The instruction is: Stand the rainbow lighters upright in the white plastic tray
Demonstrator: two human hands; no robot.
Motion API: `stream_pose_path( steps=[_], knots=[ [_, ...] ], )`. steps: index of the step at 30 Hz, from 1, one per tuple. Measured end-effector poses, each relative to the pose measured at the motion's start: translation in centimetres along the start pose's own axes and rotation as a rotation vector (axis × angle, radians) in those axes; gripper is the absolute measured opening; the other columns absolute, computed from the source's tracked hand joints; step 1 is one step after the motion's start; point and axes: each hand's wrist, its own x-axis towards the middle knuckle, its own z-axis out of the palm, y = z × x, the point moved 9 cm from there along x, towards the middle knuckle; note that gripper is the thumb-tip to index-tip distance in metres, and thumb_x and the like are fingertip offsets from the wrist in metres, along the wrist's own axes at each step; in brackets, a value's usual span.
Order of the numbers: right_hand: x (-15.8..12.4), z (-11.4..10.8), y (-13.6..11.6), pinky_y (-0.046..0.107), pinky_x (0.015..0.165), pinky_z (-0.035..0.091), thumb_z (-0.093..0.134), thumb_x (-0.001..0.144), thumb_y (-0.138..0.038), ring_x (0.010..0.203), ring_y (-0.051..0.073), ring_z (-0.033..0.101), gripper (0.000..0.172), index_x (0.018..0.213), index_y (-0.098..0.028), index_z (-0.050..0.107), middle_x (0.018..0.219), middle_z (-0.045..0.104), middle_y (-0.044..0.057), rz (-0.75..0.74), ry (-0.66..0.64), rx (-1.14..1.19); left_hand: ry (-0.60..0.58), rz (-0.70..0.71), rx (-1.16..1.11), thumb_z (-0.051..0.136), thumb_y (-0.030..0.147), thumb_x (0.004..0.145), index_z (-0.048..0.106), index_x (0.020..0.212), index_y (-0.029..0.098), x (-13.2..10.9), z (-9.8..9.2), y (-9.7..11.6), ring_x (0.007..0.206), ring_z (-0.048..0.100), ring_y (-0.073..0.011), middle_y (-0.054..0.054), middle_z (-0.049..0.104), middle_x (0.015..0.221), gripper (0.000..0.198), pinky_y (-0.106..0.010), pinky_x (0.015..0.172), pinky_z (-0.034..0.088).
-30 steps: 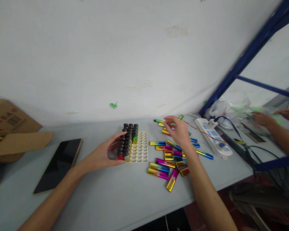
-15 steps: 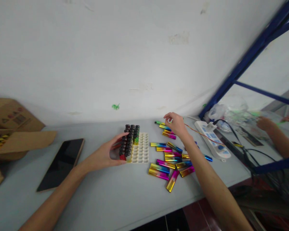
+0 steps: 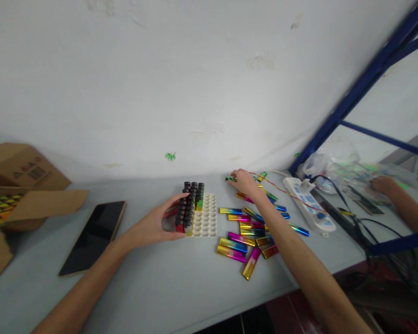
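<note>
Pale and grey, the surface (image 3: pixel 160 283) is stretching back from its near edge, with shiny metallic sticks (image 3: pixel 251 263) in gold, magenta and blue lying loose right of the middle. On the left, a dark-screened device (image 3: pixel 94 236) is lying flat. The left hand (image 3: pixel 153 227) is bracketing several rows of black-topped sticks (image 3: pixel 189 208) from their left side, its thumb resting at the near end and its forefinger lying against the outer row; these fingers are gripping them. Those rows are standing upright in the left part of a white tray (image 3: pixel 209 218), whose bare sockets are showing on the right. Farther back, beyond most loose pieces, the right hand (image 3: pixel 246 183) is resting at a green stick (image 3: pixel 230 179), which is poking out just left of its bent fingers; whether they are pinching it, I cannot tell. A power strip (image 3: pixel 308 204) is sitting to the right, and an open cardboard box (image 3: pixel 31 171) is standing at far left. At far right, another person's hand (image 3: pixel 383 184) is showing near clear plastic bags (image 3: pixel 315 164). A white wall (image 3: pixel 160 83) is rising behind.
</note>
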Motion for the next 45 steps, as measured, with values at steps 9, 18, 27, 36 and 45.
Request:
stream_pose_path(
  steps=[9,18,27,36,45],
  knots=[
    [-0.4,0.8,-0.7,0.032,0.094,0.055,0.083,0.088,-0.019,0.097,0.020,0.071,0.015,0.101,-0.014,0.076,0.104,0.076,0.011,-0.066,-0.062,0.069,-0.011,-0.001,-0.006,0.098,0.034,0.076,0.042,0.167,0.032,-0.1,0.1,-0.3,0.153,0.054,-0.0390,-0.016,0.048,0.171,0.107,-0.059,0.131,0.039],
    [-3.8,-2.3,-3.1,0.031,0.071,0.056,0.060,0.102,-0.051,0.071,0.018,0.072,0.032,0.118,-0.027,0.046,0.082,0.070,-0.004,-0.121,0.125,0.737,0.002,-0.001,0.031,0.098,0.037,0.076,0.043,0.167,0.035,-0.1,0.1,-0.3,0.151,0.056,-0.0390,-0.013,0.048,0.172,0.107,-0.057,0.130,0.042],
    [-7.8,-2.4,-7.5,0.027,0.064,0.037,0.049,0.106,-0.054,0.064,0.016,0.053,0.029,0.107,-0.026,0.053,0.069,0.054,-0.006,-0.068,0.112,0.653,-0.007,-0.028,0.044,0.096,0.038,0.077,0.040,0.167,0.034,-0.1,0.2,0.0,0.152,0.055,-0.0390,-0.013,0.046,0.173,0.106,-0.056,0.131,0.041],
    [-8.6,-3.7,-8.1,0.031,0.060,0.022,0.049,0.098,-0.056,0.057,0.012,0.031,0.051,0.061,-0.026,0.033,0.056,0.030,-0.006,0.069,0.222,0.544,-0.009,-0.038,0.058,0.096,0.037,0.078,0.039,0.167,0.036,-0.2,0.2,-0.4,0.153,0.054,-0.0402,-0.012,0.045,0.174,0.105,-0.060,0.130,0.041],
    [-8.5,-2.3,-7.5,0.031,0.062,0.022,0.046,0.094,-0.040,0.059,0.013,0.036,0.036,0.063,-0.026,0.036,0.057,0.034,-0.006,0.130,0.176,0.532,-0.024,-0.046,0.084,0.095,0.038,0.080,0.037,0.168,0.034,-0.1,0.2,-0.2,0.154,0.052,-0.0384,-0.012,0.044,0.174,0.105,-0.055,0.131,0.041]
  ],
)
